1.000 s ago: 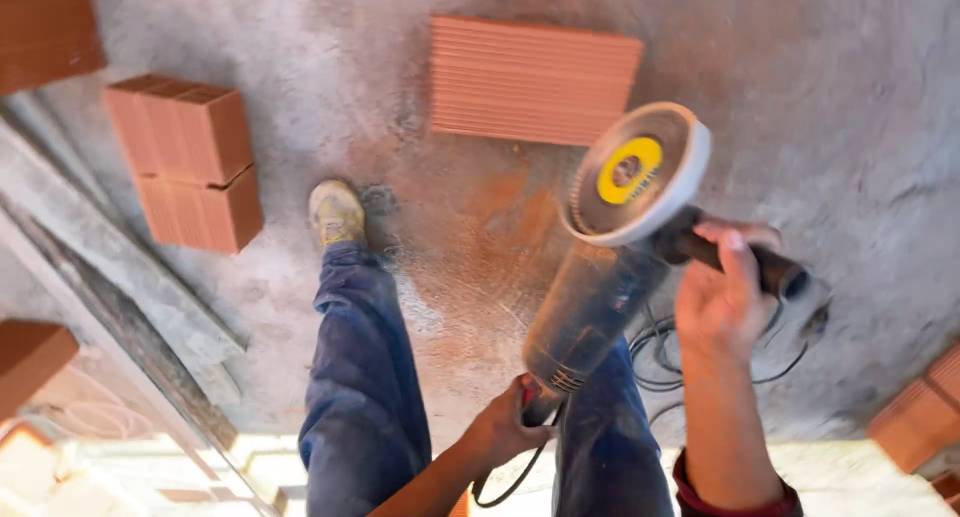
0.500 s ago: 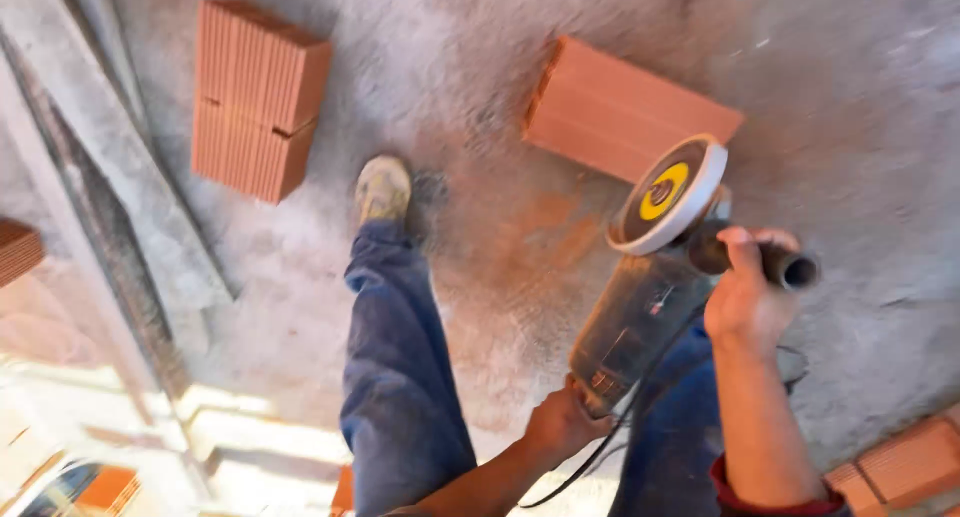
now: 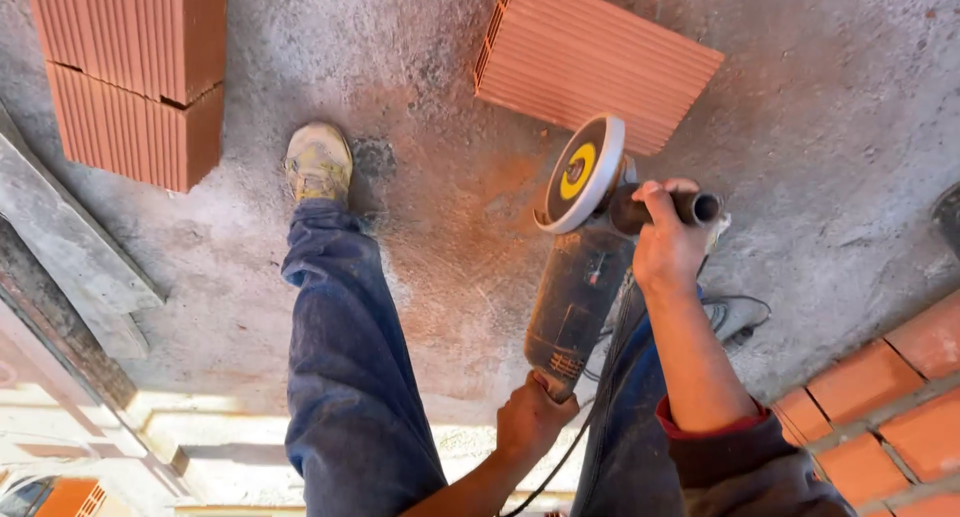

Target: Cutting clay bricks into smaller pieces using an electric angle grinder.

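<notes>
The concrete floor [image 3: 420, 67] filled the view, dusted reddish near the middle. At ten o'clock stood two stacked hollow clay blocks [image 3: 135, 77], and at one o'clock a single ribbed clay block [image 3: 600, 62] lay flat on the floor. A brick wall [image 3: 880, 397] edged the frame at four o'clock, and a grey plank [image 3: 70, 247] ran along the nine o'clock side. The person's left leg in dusty jeans [image 3: 350, 377] reached from six o'clock up to a worn shoe [image 3: 318, 162] at eleven.

Just right of centre hung the angle grinder [image 3: 575, 297], held above the floor, its disc [image 3: 580, 172] tilted toward twelve o'clock, close to the ribbed block's near edge. The right hand [image 3: 670, 247] was clenched round the side handle [image 3: 690, 209] at three o'clock. The left hand [image 3: 530, 422] gripped the grinder's rear end at six o'clock, with the cable [image 3: 590, 427] trailing down beside it.
</notes>
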